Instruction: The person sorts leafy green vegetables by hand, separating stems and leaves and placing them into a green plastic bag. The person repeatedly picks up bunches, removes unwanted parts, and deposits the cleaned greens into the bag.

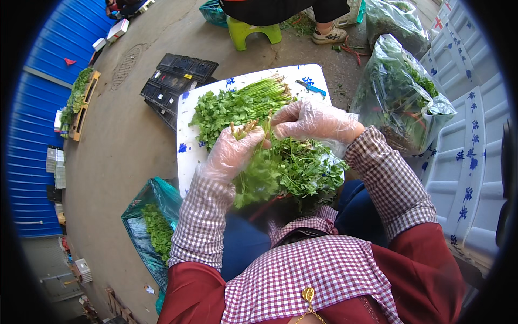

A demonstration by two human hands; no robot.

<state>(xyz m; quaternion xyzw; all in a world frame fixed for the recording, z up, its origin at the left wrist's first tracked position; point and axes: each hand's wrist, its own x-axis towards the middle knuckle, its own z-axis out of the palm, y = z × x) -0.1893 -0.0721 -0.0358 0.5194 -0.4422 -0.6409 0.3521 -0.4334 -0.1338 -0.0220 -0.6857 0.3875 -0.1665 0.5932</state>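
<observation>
My left hand (236, 152), in a thin clear plastic glove, grips a bunch of coriander-like greens (259, 176). Its brownish root ends stick up above the thumb, and the leaves hang down toward my lap. Close beside it, my right hand (297, 119), gloved the same way, has its fingers curled in a pinch at a thin stem (269, 121). Beyond both hands, a pile of similar greens (243, 99) lies on a white foam board (188, 158), roots to the right. Looser greens (311, 166) lie under my right forearm. A blue-handled knife (311, 88) rests at the far right corner.
Black plastic crates (174, 81) stand left of the board. A teal plastic bag (156, 194) with greens sits at lower left. Clear bags of greens (400, 93) stand at right, beside white foam boxes (457, 162). Across from me, a person sits on a green stool (253, 32).
</observation>
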